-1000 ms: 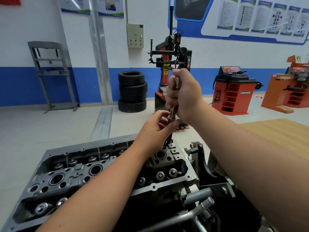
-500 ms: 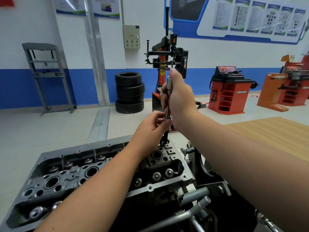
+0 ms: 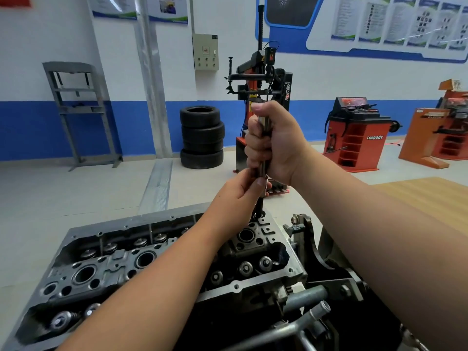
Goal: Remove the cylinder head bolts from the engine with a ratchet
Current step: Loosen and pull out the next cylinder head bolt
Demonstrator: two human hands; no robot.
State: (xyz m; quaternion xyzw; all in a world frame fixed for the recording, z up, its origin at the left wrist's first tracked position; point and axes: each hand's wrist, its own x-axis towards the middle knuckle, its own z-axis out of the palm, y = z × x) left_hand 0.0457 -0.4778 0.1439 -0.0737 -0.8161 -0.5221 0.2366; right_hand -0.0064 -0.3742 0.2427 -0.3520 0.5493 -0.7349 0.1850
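Both hands are on the tool: right hand (image 3: 272, 143) fisted round the upright ratchet handle (image 3: 262, 122), left hand (image 3: 240, 193) pinching the shaft below it. That shaft drops into a bolt hole at the cylinder head (image 3: 162, 259) far corner. Probably one bolt mid-removal; how many remain is unclear.

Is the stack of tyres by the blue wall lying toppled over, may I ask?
No, the tyres stand stacked upright, one on another.

Just one head-worn view, aimed forward and down; the engine (image 3: 162, 262) is seen close, workshop wall beyond.
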